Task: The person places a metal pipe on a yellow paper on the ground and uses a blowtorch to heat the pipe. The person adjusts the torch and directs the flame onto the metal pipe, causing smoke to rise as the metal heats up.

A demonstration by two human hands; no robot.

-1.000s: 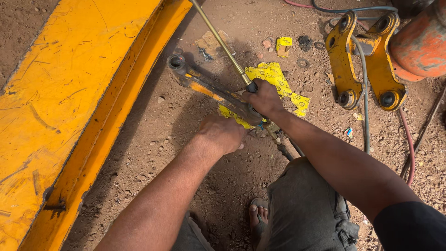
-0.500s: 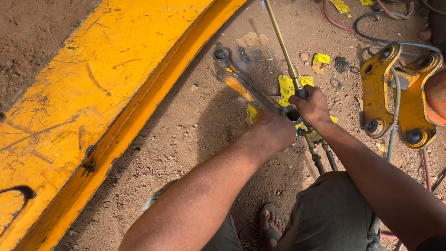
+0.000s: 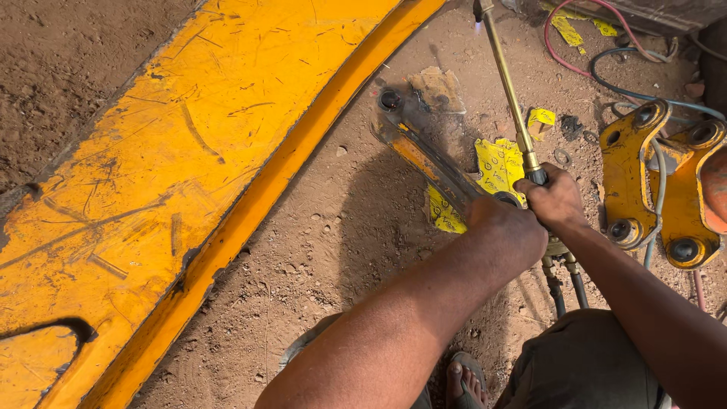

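Observation:
A brass gas torch (image 3: 509,87) runs from my hands up toward the top edge, its tip showing a small pale flame. My right hand (image 3: 556,201) is closed round the torch's dark grip. My left hand (image 3: 506,231) is closed just below it on the torch body, where two hoses (image 3: 564,284) leave. Under the hands, a dirty yellow link bar (image 3: 424,155) with a round eye at its far end lies on the dirt.
A big scratched yellow steel arm (image 3: 174,174) fills the left side. Two yellow bracket links (image 3: 659,182) lie at right among red and blue hoses (image 3: 606,76). Yellow paper scraps (image 3: 496,163) litter the ground. My sandalled foot (image 3: 462,379) is at the bottom.
The view has shifted left and down, so hands and torch sit further right. The torch now points more steeply up, and its tip is in view.

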